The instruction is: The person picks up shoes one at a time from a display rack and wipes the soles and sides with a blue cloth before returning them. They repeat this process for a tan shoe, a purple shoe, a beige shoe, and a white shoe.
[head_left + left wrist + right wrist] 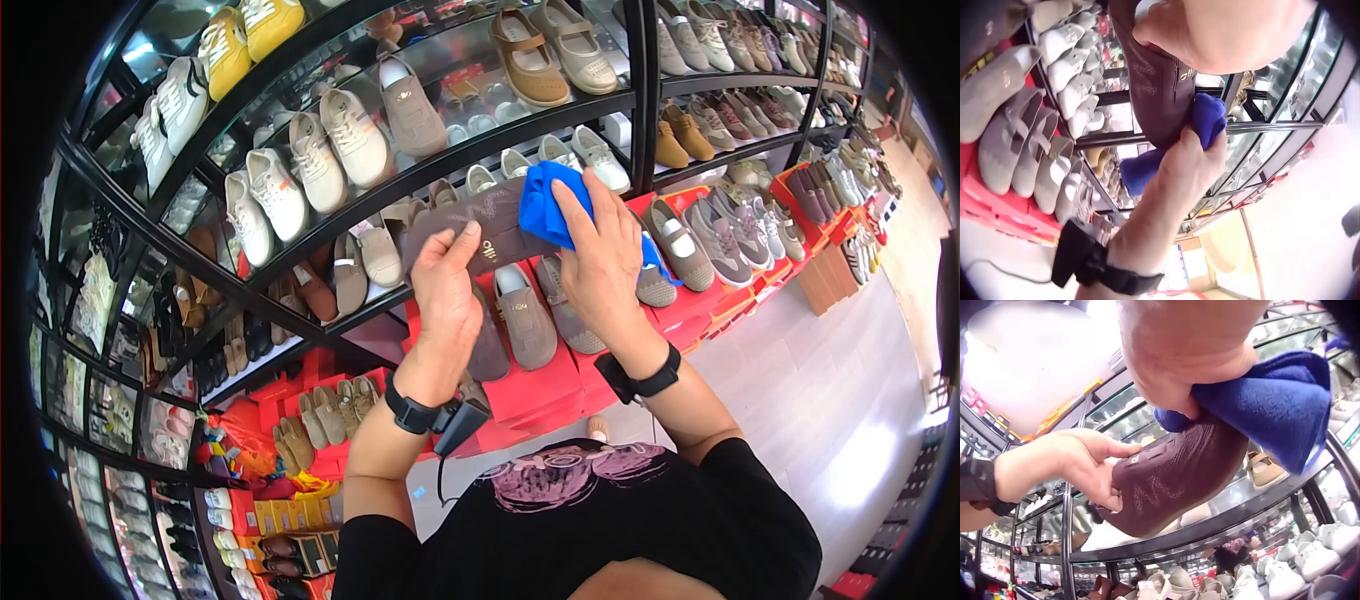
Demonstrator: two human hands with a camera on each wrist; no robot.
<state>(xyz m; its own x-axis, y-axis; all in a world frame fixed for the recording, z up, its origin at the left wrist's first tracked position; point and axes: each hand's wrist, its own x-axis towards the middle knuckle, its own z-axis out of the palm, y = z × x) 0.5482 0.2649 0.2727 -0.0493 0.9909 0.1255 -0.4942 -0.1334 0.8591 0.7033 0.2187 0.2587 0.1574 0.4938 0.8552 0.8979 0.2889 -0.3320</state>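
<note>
A dark brown slip-on shoe [470, 214] with small gold lettering is held up in front of the shelves. My left hand [445, 295] grips it at the heel end, the thumb along its opening. At the toe, my right hand [605, 255] holds a bright blue cloth [545, 205] bunched over the upper. In the right wrist view the cloth [1272, 403] drapes past the toe, and a dotted zigzag pattern marks the side of the shoe [1172, 481]. The left wrist view shows the right fingers pinching the cloth [1209, 119] around the toe.
Black-framed shelves [420, 165] full of shoes stand close behind the hands. Below them, red shoe boxes [540, 390] carry rows of shoes, among them a taupe slip-on [525, 320]. Pale tiled floor [790, 400] lies to the right. A cable hangs from the left wrist strap [412, 412].
</note>
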